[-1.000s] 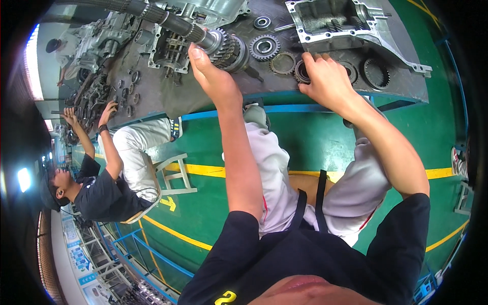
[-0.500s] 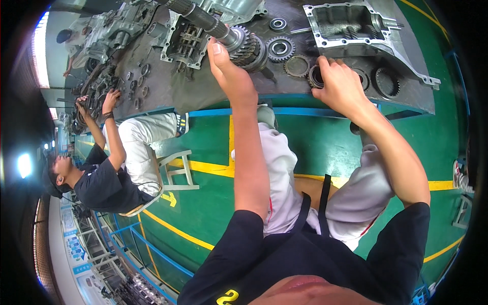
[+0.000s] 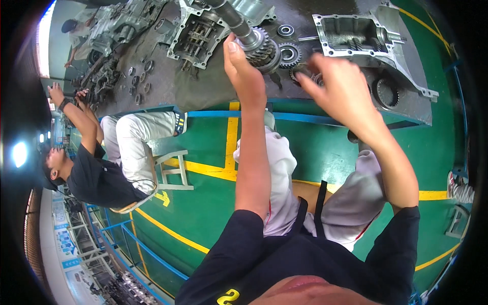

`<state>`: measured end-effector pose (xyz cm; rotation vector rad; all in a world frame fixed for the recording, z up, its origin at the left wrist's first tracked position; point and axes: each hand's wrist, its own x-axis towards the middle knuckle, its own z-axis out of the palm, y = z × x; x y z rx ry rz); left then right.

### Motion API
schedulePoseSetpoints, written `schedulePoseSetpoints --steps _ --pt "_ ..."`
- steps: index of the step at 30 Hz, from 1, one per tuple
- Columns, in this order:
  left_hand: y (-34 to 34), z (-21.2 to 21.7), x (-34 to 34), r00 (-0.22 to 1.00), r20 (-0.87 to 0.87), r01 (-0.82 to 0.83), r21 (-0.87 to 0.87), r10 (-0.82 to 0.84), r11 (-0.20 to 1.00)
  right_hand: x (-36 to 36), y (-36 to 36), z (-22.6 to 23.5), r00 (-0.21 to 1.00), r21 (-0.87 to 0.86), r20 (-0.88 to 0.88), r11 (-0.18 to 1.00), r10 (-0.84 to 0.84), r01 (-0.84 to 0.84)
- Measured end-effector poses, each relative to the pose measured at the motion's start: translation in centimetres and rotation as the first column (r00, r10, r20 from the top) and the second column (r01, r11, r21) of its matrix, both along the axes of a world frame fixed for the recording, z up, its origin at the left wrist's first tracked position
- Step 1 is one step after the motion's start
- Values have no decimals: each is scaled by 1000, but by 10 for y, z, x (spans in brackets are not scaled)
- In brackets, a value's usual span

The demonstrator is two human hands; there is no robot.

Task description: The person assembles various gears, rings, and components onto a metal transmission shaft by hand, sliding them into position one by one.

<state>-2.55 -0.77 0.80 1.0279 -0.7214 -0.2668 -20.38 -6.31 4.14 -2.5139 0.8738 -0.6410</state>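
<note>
A transmission gear shaft (image 3: 234, 20) stands tilted on the bench, with a stack of gears (image 3: 260, 48) low on it. My left hand (image 3: 245, 76) grips it at the gears, thumb up along the near side; its other fingers are mostly hidden. My right hand (image 3: 339, 84) hangs above the bench front, slightly blurred, thumb and fingers apart, with nothing visible between them. Behind its thumb lies a toothed ring (image 3: 296, 72), partly covered. A bearing gear (image 3: 288, 55) lies just right of the shaft, and a dark toothed ring (image 3: 386, 93) lies right of my right hand.
An open gearbox housing (image 3: 351, 35) lies at the back right, with a small bearing (image 3: 285, 30) left of it. Another housing half (image 3: 198, 38) is left of the shaft. A co-worker (image 3: 101, 170) sits at the left by more transmission parts (image 3: 101, 81).
My right hand has let go of a ring on the bench and lifted. My left hand stays on the gear shaft. The co-worker's arm has moved left and up.
</note>
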Motion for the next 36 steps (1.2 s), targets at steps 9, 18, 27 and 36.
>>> schedulePoseSetpoints --steps 9,18,27,36 --pt "0 -1 -9 997 24 -78 0 78 997 91 -32 79 850 4 351 907 392 -420" --pt "10 5 -9 998 -5 -59 60 60 996 95 -16 86 859 39 397 929 323 -368" --pt "7 4 -11 998 42 -57 23 56 998 80 -7 104 839 102 403 893 365 -438" --pt "6 3 -11 994 90 -57 -29 60 998 79 -1 113 845 288 421 836 328 -468"
